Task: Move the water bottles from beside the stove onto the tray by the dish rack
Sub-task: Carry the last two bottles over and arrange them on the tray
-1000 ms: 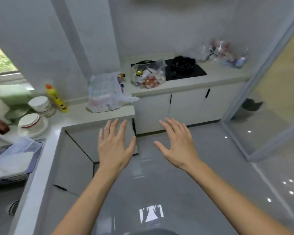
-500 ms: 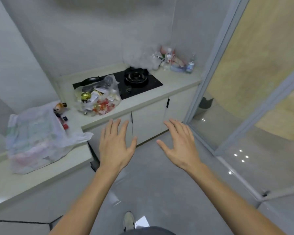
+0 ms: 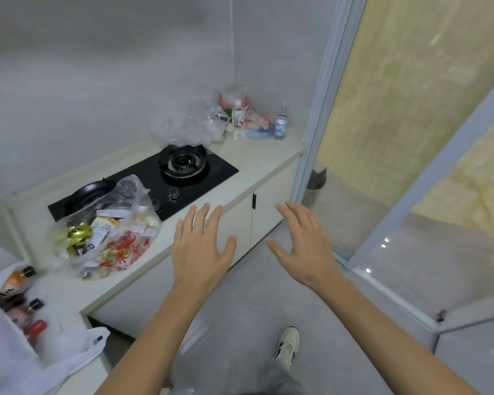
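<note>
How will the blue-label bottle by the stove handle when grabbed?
The blue-label bottle stands upright and slim, so a sideways nudge probably tips it. Clear plastic likely flexes under a squeeze. Fill level unreadable, so weight is uncertain. Both hands are open and well short of it.

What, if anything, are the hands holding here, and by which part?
Nothing. The left hand and right hand are both open in the air, short of the two water bottles beside the stove.
</note>
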`<control>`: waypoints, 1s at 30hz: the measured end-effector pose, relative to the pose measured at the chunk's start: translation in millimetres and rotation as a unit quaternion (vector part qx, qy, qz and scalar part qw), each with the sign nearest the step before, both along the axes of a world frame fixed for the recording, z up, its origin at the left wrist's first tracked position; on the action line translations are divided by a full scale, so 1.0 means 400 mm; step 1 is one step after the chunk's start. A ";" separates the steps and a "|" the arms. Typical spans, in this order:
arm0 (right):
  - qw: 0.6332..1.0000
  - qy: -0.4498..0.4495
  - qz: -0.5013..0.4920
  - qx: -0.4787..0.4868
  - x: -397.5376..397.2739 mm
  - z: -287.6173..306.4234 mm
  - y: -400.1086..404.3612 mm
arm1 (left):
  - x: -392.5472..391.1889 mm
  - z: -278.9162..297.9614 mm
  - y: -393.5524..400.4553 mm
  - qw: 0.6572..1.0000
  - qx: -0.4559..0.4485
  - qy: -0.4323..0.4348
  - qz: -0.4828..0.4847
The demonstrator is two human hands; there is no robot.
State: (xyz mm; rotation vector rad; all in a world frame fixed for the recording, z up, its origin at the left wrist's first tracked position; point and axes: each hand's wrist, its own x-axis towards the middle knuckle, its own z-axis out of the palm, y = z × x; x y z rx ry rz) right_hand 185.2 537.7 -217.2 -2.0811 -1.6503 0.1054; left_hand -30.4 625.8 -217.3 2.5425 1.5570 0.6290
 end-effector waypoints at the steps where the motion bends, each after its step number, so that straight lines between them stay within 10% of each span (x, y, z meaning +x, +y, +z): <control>1: 1.000 -0.001 -0.004 0.002 0.032 -0.007 0.039 | 0.032 -0.003 0.040 1.000 0.003 0.000 -0.004; 30: 0.997 -0.009 0.036 -0.074 0.893 -0.071 1.215 | 0.900 -0.097 1.232 0.999 -0.046 -0.003 0.019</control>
